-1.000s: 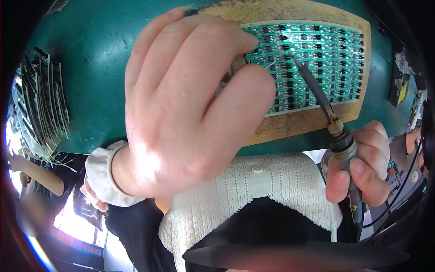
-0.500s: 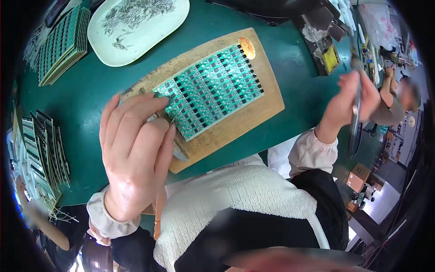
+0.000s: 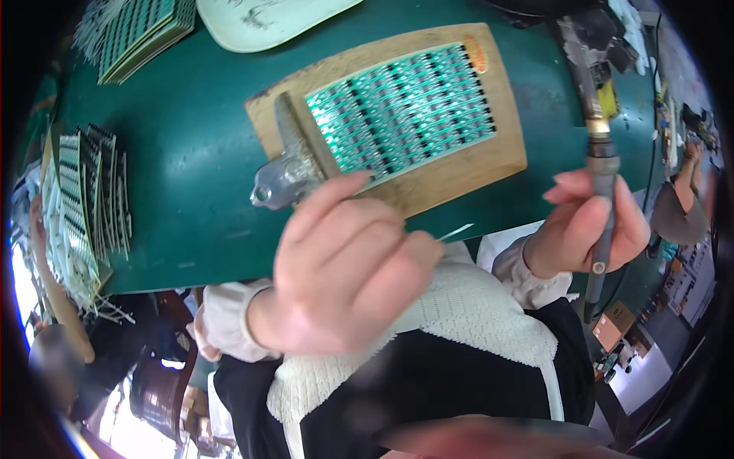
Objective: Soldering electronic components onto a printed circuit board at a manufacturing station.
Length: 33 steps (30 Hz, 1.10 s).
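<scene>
My left hand is closed in front of the wooden clipboard, its fingers curled and a little blurred. A short, thin, pale wire-like piece sticks out from its fingertips. Clear of the board, my right hand grips a soldering iron by its grey handle, with the metal tip pointing away from me. A green panel of many small circuit boards lies on the clipboard, black parts lining its right edge. The clipboard's metal clip lies beside the panel's left edge.
A white tray with small metal pieces stands at the far edge. Stacks of green circuit boards and upright panels stand at left. At far right is a holder with a yellow sponge. Other people sit on both sides.
My left hand has left the panel's left end and moved right and nearer to me, with the pale piece now showing. The iron has turned more upright. The whole view has shifted.
</scene>
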Available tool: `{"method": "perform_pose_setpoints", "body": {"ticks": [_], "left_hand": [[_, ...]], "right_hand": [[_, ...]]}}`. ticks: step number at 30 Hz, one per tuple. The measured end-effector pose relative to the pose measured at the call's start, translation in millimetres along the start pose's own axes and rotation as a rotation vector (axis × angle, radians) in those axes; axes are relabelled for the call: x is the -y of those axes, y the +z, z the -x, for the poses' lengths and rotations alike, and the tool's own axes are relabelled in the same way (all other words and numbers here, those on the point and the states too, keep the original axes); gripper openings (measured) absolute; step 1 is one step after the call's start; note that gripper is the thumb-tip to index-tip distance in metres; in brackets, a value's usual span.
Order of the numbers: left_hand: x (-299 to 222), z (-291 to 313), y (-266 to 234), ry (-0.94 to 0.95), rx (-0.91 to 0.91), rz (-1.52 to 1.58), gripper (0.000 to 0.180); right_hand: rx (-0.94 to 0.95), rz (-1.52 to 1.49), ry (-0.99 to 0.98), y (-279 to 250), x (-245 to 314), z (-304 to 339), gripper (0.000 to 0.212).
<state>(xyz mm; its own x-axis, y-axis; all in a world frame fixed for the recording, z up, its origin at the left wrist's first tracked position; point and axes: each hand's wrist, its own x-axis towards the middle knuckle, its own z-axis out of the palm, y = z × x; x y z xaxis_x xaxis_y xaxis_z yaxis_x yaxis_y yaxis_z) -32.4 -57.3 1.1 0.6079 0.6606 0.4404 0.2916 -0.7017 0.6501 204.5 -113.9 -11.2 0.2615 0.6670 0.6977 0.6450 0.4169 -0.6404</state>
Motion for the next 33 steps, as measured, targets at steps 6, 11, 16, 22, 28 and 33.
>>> {"method": "perform_pose_setpoints", "body": {"ticks": [6,11,16,22,28,33], "left_hand": [[0,2,14,0.085,-0.129,-0.068,0.024],[8,11,14,0.027,-0.156,0.068,0.026],[12,21,-7,-0.167,-0.154,0.119,0.019],[30,17,-4,-0.174,-0.125,-0.225,0.02],[34,19,-1,-0.224,-0.094,-0.284,0.017],[38,20,3,-0.228,-0.076,-0.295,0.016]], "right_hand": [[0.511,-0.278,-0.014,36,18,4,0.053],[0.541,-0.497,0.115,44,17,5,0.057],[0.536,-0.404,-0.033,31,2,-11,0.056],[0.628,-0.257,-0.025,19,7,-9,0.027],[0.667,-0.189,-0.145,23,9,-8,0.029],[0.482,-0.147,-0.188,36,8,5,0.024]]}}
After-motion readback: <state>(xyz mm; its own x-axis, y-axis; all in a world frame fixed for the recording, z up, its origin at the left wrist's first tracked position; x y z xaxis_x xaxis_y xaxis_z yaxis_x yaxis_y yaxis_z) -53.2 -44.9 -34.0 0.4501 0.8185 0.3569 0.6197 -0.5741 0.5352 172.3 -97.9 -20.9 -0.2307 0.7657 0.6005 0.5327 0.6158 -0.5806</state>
